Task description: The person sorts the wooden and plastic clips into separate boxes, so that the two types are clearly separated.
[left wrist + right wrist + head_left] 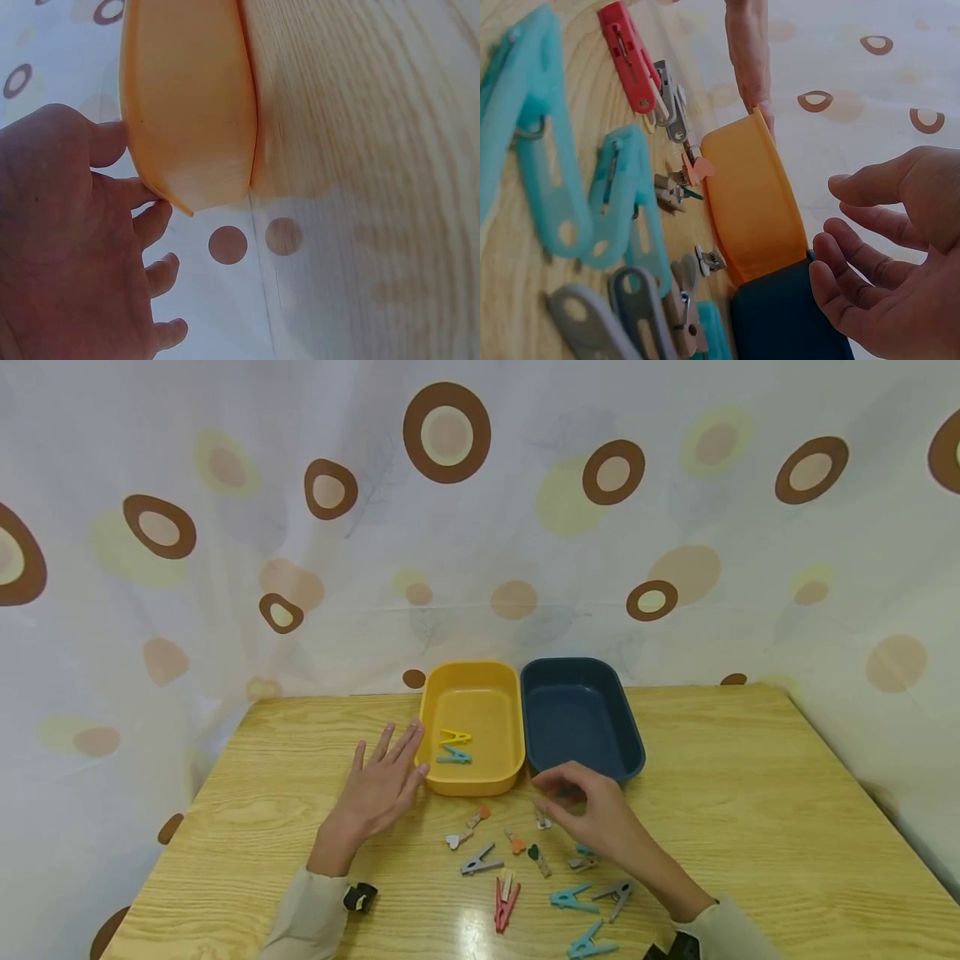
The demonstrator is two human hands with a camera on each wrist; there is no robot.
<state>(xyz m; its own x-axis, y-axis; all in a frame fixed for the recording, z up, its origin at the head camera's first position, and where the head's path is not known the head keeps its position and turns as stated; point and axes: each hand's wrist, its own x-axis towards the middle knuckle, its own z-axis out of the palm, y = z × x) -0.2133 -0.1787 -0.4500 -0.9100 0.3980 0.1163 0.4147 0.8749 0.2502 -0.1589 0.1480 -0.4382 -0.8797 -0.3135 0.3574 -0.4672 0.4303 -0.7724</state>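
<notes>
A sheet printed with brown rings is hanging behind the wood-grain bench. Two trays are standing side by side at the far edge. The yellow tray is holding a yellow clothespin and, just nearer the person, a turquoise clothespin, both lying on its floor. The dark blue tray is standing to its right. The left hand is touching the yellow tray's left rim, fingers spread. The right hand is hovering by the blue tray's near left corner, released, thumb apart from loosely bent fingers. In front of the trays, heart-topped clips, grey clothespins, a red clothespin and more turquoise ones are lying scattered.
</notes>
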